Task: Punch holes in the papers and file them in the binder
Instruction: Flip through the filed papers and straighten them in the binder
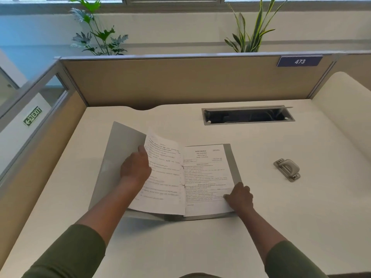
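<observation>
Left hand (135, 169) grips a printed page (162, 173) – right hand (240, 197) presses the binder (120, 157) paper (206, 177) flat – partition label (300, 61) reads 473

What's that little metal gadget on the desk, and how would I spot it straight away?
Start at the white desk and find the open grey binder that both hands rest on. Look to its right, below the dark cable slot. The hole punch sits there alone: small, grey metal with a domed lever, touching nothing.
</observation>
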